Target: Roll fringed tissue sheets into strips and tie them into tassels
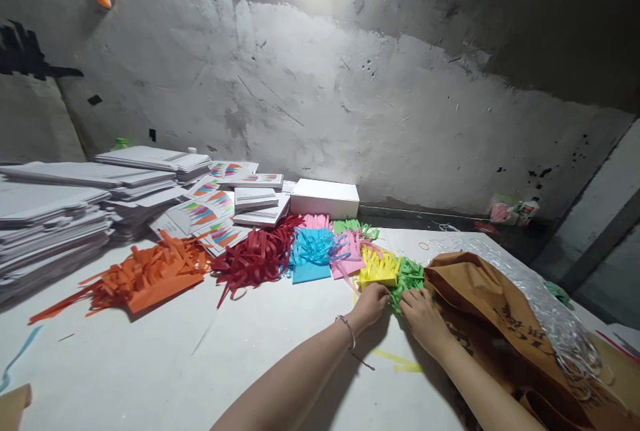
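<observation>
Grips of left hand (370, 304) and right hand (423, 315) pinch one green bundle (409, 275) beside one yellow bundle (379, 269).

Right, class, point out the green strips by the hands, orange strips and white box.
green strips (409, 275): head view, bundle's middle.
orange strips (150, 275): head view, pile's middle.
white box (325, 191): head view, top face.
</observation>
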`<act>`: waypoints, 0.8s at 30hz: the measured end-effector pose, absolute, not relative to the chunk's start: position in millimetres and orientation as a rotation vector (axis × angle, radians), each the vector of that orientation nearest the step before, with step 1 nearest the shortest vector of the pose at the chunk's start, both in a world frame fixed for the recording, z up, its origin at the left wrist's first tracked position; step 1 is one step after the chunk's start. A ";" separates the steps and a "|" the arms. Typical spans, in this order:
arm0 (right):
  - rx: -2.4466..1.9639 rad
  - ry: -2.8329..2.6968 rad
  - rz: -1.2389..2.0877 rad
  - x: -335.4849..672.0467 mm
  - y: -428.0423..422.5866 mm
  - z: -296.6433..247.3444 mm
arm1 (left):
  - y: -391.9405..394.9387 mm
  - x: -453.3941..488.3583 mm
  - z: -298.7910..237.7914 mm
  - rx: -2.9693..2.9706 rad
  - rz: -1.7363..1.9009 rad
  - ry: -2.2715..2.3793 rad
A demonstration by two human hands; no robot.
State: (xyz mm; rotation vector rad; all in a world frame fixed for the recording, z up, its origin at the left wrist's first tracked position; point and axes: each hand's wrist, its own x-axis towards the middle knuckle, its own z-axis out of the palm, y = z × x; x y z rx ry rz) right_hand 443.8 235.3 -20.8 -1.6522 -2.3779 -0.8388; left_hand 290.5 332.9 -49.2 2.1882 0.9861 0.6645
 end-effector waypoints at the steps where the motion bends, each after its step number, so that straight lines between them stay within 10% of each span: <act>1: -1.631 -2.393 -0.853 446.3 233.7 -20.9 | 332.7 290.9 -47.5 2.199 0.680 1.010; 24: -1.457 -1.997 -0.353 513.6 133.2 85.2 | 360.0 284.7 -8.5 2.077 0.574 1.125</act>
